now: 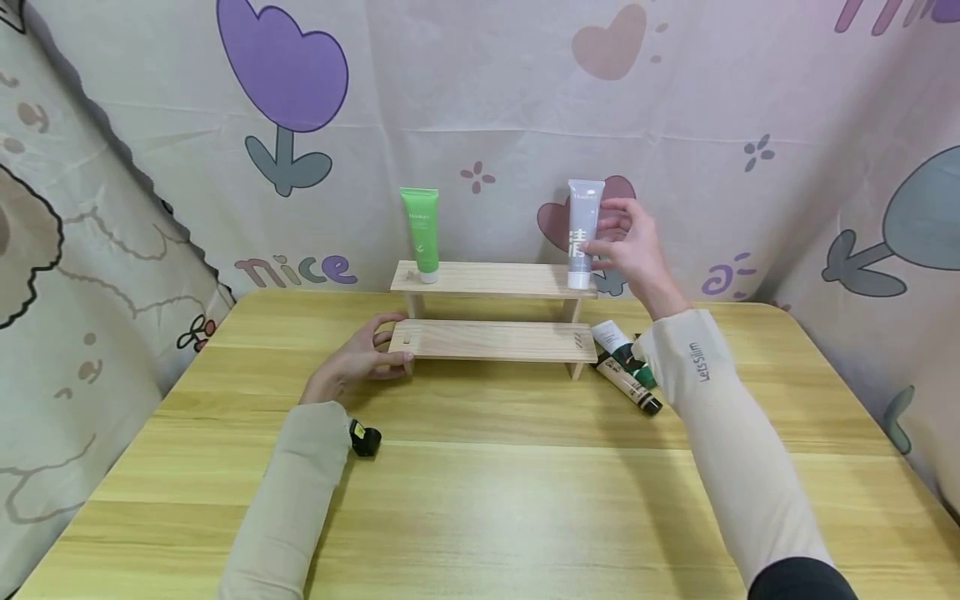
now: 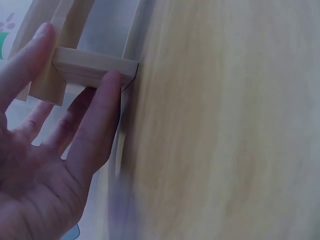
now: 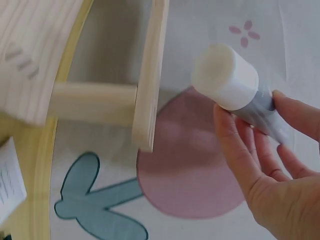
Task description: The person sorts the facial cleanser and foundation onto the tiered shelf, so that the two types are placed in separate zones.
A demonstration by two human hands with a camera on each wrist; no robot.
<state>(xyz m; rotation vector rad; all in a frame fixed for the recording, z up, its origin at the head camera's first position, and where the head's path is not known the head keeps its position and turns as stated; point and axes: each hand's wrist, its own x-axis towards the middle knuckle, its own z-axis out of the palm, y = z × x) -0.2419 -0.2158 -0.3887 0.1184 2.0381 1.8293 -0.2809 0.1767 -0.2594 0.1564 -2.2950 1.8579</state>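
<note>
A two-tier wooden rack stands toward the table's far side. My left hand grips its left end; in the left wrist view the thumb lies along the shelf end while a finger touches the leg. With my right hand I hold a grey squeeze tube, white cap down, at the right end of the upper shelf. In the right wrist view that cap shows apart from the shelf edge. A green squeeze tube stands cap down on the upper shelf's left end.
Several more tubes lie in a heap on the table by the rack's right end. Behind the table hangs a printed cloth. A small black device sits at my left cuff.
</note>
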